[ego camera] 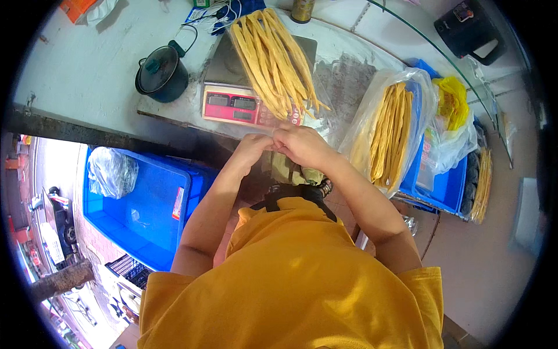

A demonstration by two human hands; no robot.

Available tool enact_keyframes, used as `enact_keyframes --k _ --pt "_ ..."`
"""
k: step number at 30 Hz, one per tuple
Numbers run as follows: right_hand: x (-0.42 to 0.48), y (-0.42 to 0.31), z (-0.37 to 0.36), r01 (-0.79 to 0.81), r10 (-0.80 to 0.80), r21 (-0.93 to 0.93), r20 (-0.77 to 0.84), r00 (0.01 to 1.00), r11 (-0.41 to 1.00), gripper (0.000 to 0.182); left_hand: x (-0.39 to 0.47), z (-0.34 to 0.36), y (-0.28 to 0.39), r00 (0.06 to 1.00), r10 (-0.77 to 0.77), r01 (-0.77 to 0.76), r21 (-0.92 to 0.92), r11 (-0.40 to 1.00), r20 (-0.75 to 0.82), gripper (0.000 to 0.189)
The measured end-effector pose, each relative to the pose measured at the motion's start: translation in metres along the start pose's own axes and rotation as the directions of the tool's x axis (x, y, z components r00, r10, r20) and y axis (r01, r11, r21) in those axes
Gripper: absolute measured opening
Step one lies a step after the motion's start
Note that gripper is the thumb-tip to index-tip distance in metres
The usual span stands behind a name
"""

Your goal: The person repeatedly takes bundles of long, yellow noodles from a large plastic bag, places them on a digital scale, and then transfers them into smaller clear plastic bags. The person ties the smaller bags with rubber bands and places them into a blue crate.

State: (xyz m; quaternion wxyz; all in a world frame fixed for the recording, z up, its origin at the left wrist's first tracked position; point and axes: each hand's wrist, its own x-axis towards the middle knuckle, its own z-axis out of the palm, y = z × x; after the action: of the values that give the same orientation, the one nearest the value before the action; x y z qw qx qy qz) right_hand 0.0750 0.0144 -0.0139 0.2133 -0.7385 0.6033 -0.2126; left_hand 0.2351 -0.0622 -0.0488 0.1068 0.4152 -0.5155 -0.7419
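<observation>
A clear plastic bag of long yellow dried tofu sticks (274,61) lies across a digital weighing scale (230,104), its near end overhanging the scale's red panel. Just below that end, my left hand (255,150) and my right hand (298,146) meet, fingers bent and pinched together on the bag's thin clear end. The film between the fingers is hard to make out. To the right, a large open plastic bag holds more tofu sticks (390,135), propped against a blue crate.
A lidded dark electric pot (161,74) stands left of the scale on the counter (78,65). A can (302,9) and cables sit behind. Below left is a big blue tub (148,222). At right are a blue crate (451,185), a glass edge and a black kettle (468,30).
</observation>
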Motion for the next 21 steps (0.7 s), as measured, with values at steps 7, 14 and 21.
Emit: enact_keyframes --k 7,14,21 --pt "-0.053 0.017 -0.014 -0.066 0.153 0.377 -0.206 0.967 0.924 0.011 0.014 -0.013 -0.028 0.992 0.108 -0.109 -0.011 0.994 -0.057 0.021" --pt "-0.224 0.055 -0.101 0.172 0.796 0.807 -0.587 0.143 0.564 0.008 0.009 -0.04 -0.031 0.982 0.172 -0.113 0.48 0.87 -0.082 0.019" --pt "-0.169 -0.052 -0.082 -0.223 0.713 0.771 -0.383 0.587 0.597 0.007 -0.085 0.051 0.063 0.782 0.558 -0.623 0.352 0.698 0.278 0.061"
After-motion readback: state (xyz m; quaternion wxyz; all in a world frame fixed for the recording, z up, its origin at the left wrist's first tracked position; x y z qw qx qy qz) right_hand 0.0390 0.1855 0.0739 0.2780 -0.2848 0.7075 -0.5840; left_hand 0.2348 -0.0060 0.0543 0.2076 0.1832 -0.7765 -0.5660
